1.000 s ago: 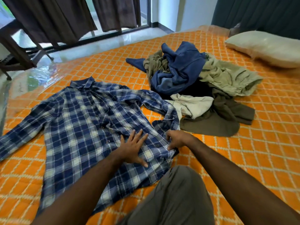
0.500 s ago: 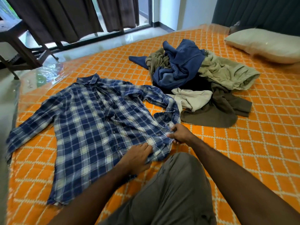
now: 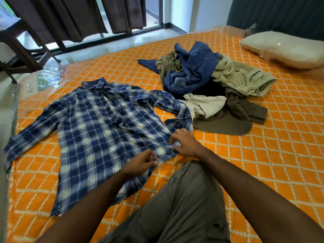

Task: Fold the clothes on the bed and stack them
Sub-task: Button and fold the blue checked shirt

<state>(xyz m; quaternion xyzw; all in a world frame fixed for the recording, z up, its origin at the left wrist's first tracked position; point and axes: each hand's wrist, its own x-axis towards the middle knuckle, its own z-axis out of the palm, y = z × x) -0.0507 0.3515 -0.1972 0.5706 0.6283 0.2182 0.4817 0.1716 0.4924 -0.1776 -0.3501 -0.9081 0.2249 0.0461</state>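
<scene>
orange bed (image 3: 263, 172) holds the plaid shirt (image 3: 98, 130) spread flat beside an unfolded pile (image 3: 206, 85); left hand (image 3: 140, 163) and right hand (image 3: 184, 144) both pinch its near hem, likely to straighten it for folding.

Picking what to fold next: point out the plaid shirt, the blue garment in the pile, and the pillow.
plaid shirt (image 3: 91, 137), head view, front panel
blue garment (image 3: 194, 67), head view, bunched top fold
pillow (image 3: 284, 48), head view, upper face
</scene>
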